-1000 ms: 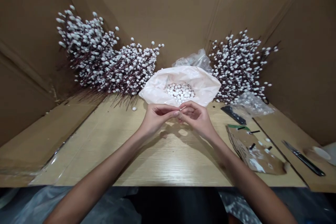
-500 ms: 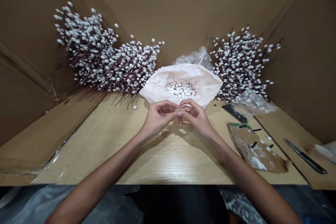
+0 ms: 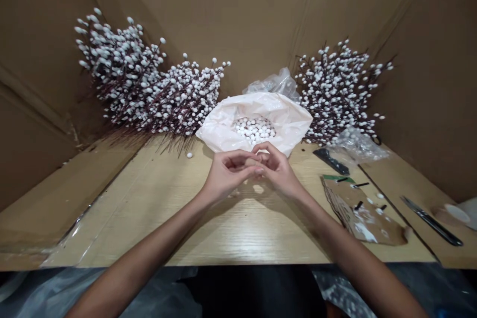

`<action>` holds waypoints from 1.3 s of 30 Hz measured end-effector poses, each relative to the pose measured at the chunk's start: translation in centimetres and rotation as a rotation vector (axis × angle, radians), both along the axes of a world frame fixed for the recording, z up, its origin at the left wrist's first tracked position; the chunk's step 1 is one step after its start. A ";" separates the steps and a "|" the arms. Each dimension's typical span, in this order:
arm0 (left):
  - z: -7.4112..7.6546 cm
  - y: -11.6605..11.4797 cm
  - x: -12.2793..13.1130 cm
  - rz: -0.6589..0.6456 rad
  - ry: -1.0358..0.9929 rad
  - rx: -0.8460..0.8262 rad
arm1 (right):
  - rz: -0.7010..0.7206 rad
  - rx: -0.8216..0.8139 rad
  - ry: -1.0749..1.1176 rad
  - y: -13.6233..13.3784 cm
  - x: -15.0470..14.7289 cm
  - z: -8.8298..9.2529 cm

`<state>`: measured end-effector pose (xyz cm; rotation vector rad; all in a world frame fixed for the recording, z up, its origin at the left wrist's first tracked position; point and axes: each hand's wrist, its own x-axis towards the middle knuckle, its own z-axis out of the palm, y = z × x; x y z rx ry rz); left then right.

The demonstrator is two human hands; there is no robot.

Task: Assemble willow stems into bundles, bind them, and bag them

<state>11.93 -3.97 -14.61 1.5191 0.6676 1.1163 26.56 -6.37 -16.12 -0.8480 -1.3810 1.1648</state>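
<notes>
brown cardboard walls (image 3: 253, 15) wrap the back and both sides, creases showing. up front a pale wood-grain tabletop (image 3: 238, 228), flat cardboard sheets (image 3: 33, 218) at its edges, soft even light.

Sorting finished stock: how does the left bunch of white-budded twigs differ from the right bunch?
The left bunch is wider, spread in two heaps; the right bunch is one compact heap. The right bunch has clear plastic at its foot; the left bunch has none. Both carry white buds on dark stems.
</notes>
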 end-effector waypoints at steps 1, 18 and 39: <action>0.0 -0.2 0.1 -0.003 -0.004 -0.022 | 0.023 -0.027 0.046 0.0 -0.2 0.0; 0.9 0.3 -0.4 0.056 -0.072 -0.061 | -0.148 0.043 0.100 -0.5 -1.4 0.6; -1.0 0.2 1.1 0.054 -0.103 0.176 | -0.030 -0.248 0.446 -0.4 -1.2 0.6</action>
